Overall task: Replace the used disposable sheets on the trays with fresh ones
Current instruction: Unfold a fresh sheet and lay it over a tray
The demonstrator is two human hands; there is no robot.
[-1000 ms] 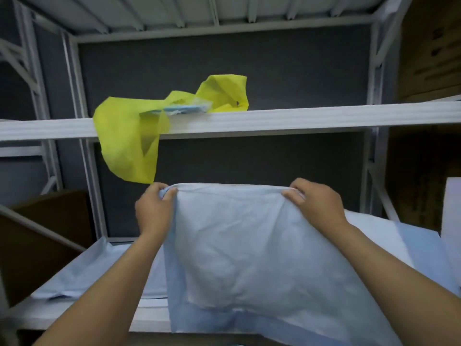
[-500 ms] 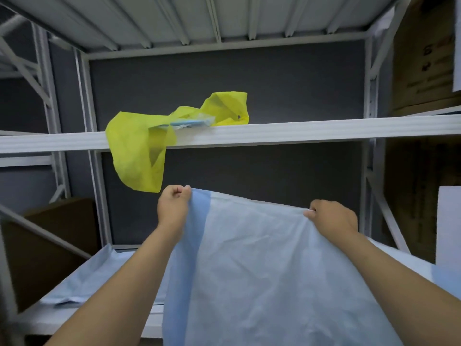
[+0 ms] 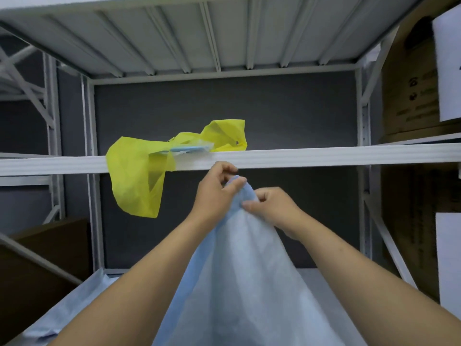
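2 hands up, both pinching 1 light-blue sheet (image 3: 239,283) at its top. Left hand (image 3: 215,193) and right hand (image 3: 270,208) are close together, nearly touching, fingers clamped on the gathered top edge of the sheet, just below the front lip of the middle shelf (image 3: 324,154). Sheet hangs down from the hands in a cone shape, widening toward the bottom of the view, between the 2 bare forearms.

1 more light-blue sheet (image 3: 72,308) lies flat on the lower shelf, bottom left, partly hidden by the left forearm; can't tell if it joins the held one.

1 yellow bag (image 3: 136,181) on the middle shelf, left of the hands, w/ a big flap drooping over the shelf edge. 1 small blue-and-clear packet (image 3: 185,149) sits on it; no text readable.

Cardboard boxes: 1 upper right (image 3: 409,91) w/ printed symbols and lines of print, too blurred to read; 1 dark one lower left (image 3: 37,265). 2 white paper labels (image 3: 447,68) at right edge, writing not legible.
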